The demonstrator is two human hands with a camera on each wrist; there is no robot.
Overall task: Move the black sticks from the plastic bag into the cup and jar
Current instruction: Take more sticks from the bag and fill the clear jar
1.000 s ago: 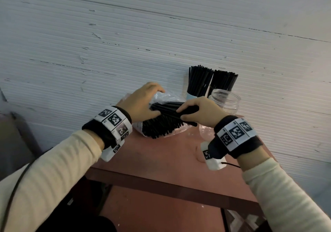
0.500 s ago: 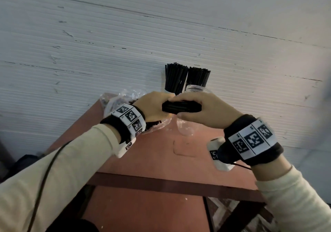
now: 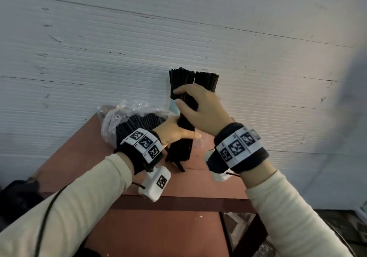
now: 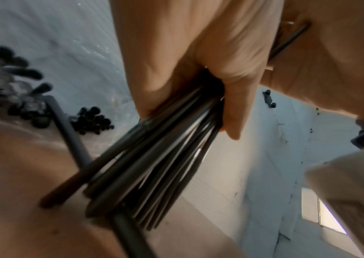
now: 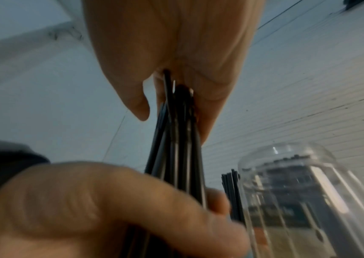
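Bundle of black sticks (image 3: 183, 129) held upright over the middle of the table (image 3: 83, 147), lower ends touching the top. Right hand (image 3: 200, 111) wrapped round the bundle's upper half; left hand (image 3: 174, 130) grips it lower down, thumb across the front. Plastic bag (image 3: 127, 117) with more sticks lies at the far left corner. Clear jar (image 5: 305, 200) just right of the bundle. Standing sticks (image 3: 193, 81) behind at the far edge, their container hidden; a sliver of pale blue shows beside them.
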